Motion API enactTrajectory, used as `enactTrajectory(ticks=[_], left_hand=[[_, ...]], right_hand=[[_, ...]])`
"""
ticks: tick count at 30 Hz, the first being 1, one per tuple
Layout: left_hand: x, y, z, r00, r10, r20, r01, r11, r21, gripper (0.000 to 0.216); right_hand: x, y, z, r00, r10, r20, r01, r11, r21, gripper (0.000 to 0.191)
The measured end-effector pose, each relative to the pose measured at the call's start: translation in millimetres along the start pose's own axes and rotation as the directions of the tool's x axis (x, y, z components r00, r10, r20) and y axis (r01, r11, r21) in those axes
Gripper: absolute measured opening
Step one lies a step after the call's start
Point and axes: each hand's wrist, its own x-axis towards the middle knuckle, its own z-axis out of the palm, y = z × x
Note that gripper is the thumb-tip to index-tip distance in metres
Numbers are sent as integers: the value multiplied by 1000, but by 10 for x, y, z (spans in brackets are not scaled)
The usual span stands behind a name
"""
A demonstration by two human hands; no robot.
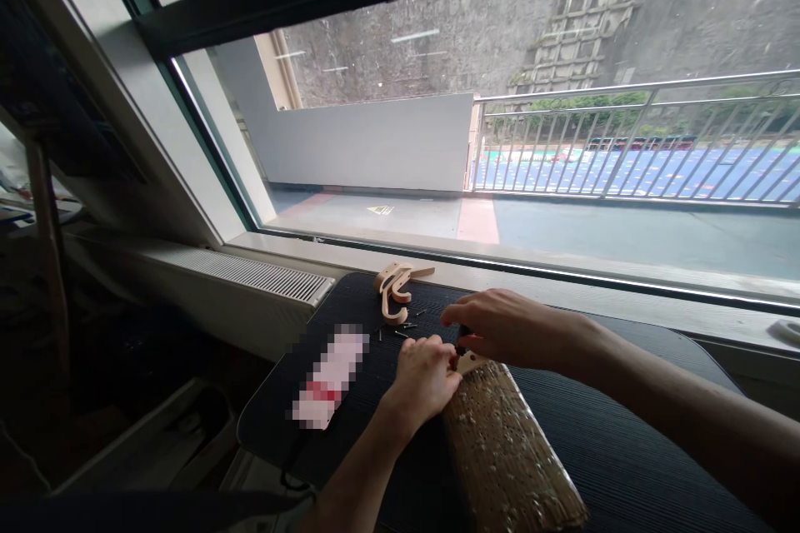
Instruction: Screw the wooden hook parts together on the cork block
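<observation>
Wood [470,363], a small pale piece, sits at the far end of a rough brown board [509,450], just right of the middle of the frame and low down. The left hand [428,375] is curled tight and seems to pinch the wood at its left side. The right hand [500,323] bends over the top, and its thumb and finger seem to pinch a small dark bit [462,336]. I can't tell what that bit is, because the fingers hide most of it.

A small dark hole [473,358] shows in the wood. Both hands are on this spot, so I think the work here is not done yet. I can't see if any part is made fast.

Just up and left of the hands, a few screws [409,326] lie loose. Past them lie pale hooks [395,315]. No hand is on these, so they look unused for now.

Left of the hands, a blurred pink thing [334,375] lies on the black table [268,416].
</observation>
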Motion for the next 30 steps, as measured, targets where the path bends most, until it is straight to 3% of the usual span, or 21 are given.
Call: enactTrajectory(ticks=[6, 12, 17, 19, 23, 30], left_hand=[[4, 9, 22, 1000, -5, -16, 5, 1000, -11, 18], [3, 17, 29, 1000, -2, -24, 2, 1000, 1, 15], [-5, 13, 11, 1000, 4, 15, -4, 1000, 18, 15], [-9, 11, 10, 1000, 14, 17, -15, 999, 31, 14], [-2, 4, 6, 999, 30, 29, -31, 999, 38, 14], [25, -47, 1, 998, 61, 26, -61, 998, -15, 12]], right_hand=[[-7, -36, -43, 998, -22, 54, 21, 1000, 16, 14], [53, 13, 80, 998, -58, 19, 59, 997, -50, 18], [35, 11, 79, 1000, -2, -3, 2, 999, -46, 15], [1, -9, 32, 1000, -6, 14, 6, 1000, 3, 9], [-37, -26, -24, 998, -16, 60, 14, 1000, 26, 13], [39, 47, 89, 999, -10, 39, 11, 1000, -27, 15]])
